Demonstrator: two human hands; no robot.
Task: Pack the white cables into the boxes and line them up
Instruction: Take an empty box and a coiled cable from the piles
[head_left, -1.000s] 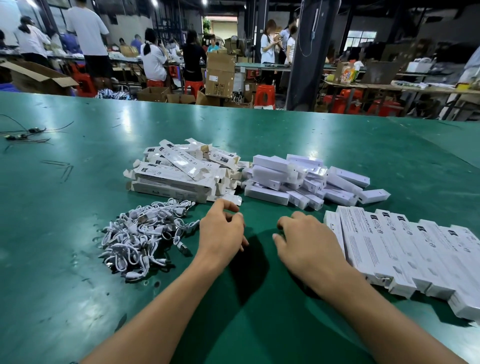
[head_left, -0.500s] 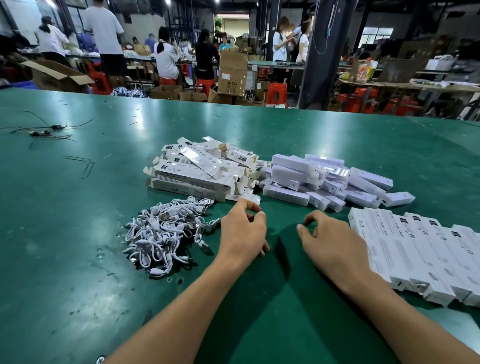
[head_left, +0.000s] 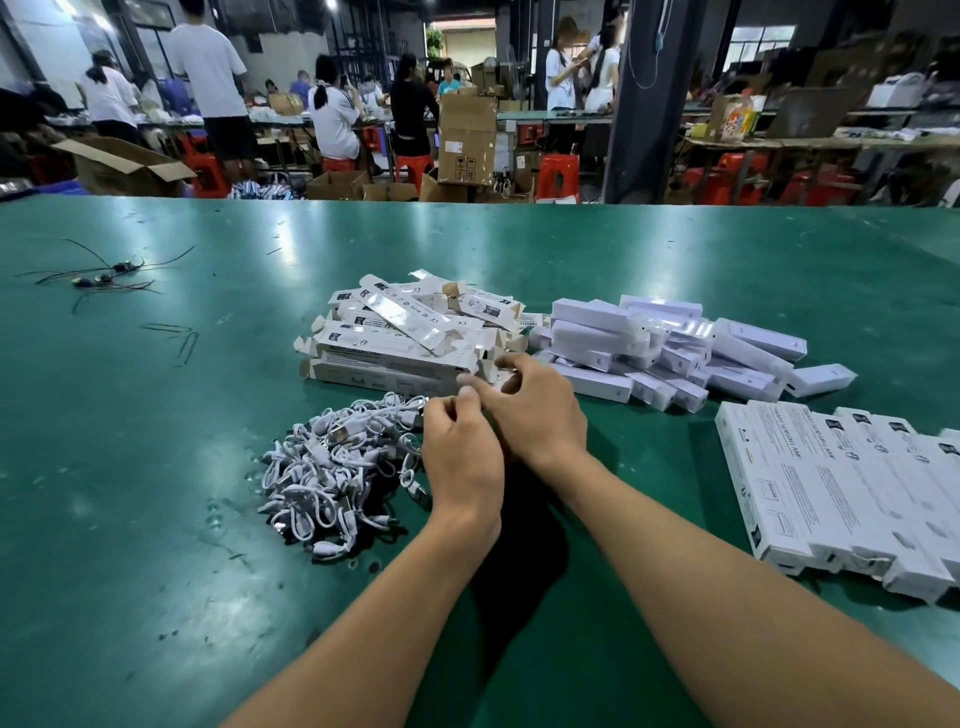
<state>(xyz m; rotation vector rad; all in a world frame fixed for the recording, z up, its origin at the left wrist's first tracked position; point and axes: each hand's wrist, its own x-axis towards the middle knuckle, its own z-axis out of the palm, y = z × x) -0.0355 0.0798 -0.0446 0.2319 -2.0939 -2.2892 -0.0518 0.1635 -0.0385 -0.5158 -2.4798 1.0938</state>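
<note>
"White cables (head_left: 337, 467): where do they lie?"

"In one tangled heap on the green table (head_left: 156, 571), towards the near left, just in front of the pile of flat printed boxes (head_left: 410, 338). None of them shows inside a box."

"And the left grip (head_left: 462, 457)?"

"It sits at the right edge of the heap with its fingers curled in and the thumb tip against the forefinger. Whether a cable is pinched there, I cannot tell; the back of the hand hides it."

"The right grip (head_left: 545, 415)?"

"It is crossed in beside the left one, and the two touch or nearly touch. Its fingers are bent and spread, reaching to the near corner of the flat printed boxes. Something white shows between thumb and fingers, but I cannot tell if it is held or only lies behind."

"What else is on the table?"

"To the right of the flat pile, touching it, is a loose pile of plain white boxes (head_left: 649, 348). Nearer, at the right edge of the view, a row of closed boxes (head_left: 831, 493) lies side by side, printed faces up. Far off to the left there are some thin dark wires (head_left: 98, 275), well apart from everything else."
</note>
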